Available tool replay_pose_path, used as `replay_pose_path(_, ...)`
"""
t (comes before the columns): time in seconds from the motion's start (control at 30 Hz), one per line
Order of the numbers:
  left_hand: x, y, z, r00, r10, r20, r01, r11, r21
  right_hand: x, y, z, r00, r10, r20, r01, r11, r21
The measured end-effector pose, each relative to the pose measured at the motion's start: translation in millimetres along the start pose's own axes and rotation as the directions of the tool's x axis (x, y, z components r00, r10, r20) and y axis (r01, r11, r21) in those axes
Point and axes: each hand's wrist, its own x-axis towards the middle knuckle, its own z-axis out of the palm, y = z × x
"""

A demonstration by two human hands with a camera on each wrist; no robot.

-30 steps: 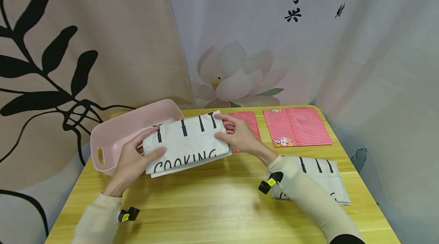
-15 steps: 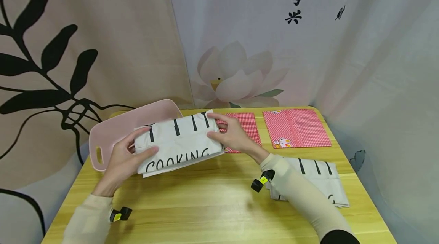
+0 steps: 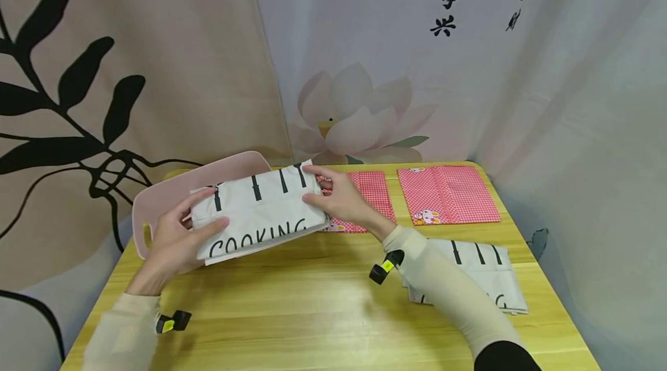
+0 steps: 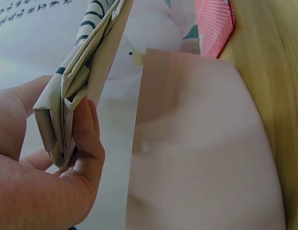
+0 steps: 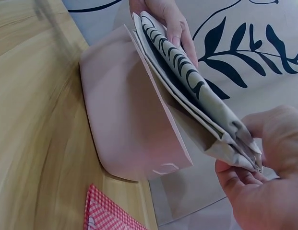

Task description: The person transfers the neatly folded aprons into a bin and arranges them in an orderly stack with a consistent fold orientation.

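Observation:
A folded white cloth (image 3: pixel 255 212) with black stripes and the word COOKING is held up between both hands, in front of and partly over the pink plastic bin (image 3: pixel 148 203). My left hand (image 3: pixel 177 238) grips its left end, thumb on the printed face. At the opposite end my right hand (image 3: pixel 341 200) pinches the upper right side. The left wrist view shows the layered folds of the cloth (image 4: pixel 67 105) between thumb and fingers. In the right wrist view the cloth (image 5: pixel 187 86) slants above the bin's rim (image 5: pixel 170 127).
One red checked cloth (image 3: pixel 375 197) lies behind the right hand, partly covered by it. Another red checked cloth (image 3: pixel 458 194) with rabbit pictures lies at the back right. A second folded white cloth (image 3: pixel 495 278) sits under the right forearm on the wooden table (image 3: pixel 312 313).
Both hands have carried the folded white cloth leftward and slightly up, so it covers more of the pink bin. The grips look the same.

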Motion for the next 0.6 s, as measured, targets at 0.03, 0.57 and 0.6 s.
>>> replay_pose_path(0.03, 0.1, 0.0, -1.4, 1.0, 0.002, -0.005, -0.001, 1.0, 0.01, 2, -1, 1, 1.0, 0.004, 0.001, -0.004, 1.0, 0.0)
replay_pose_path(0.57, 5.1, -5.2, -19.8, 0.998, -0.018, -0.065, 0.023, 0.997, 0.074, 30, -6, 20, 1.0, 0.016, 0.0, -0.016, 0.998, -0.062)
replay_pose_path(0.6, 5.5, -5.5, -20.7, 0.997, -0.021, -0.07, 0.026, 0.997, 0.072, 31, -7, 21, 1.0, 0.018, 0.001, -0.018, 0.998, -0.056)
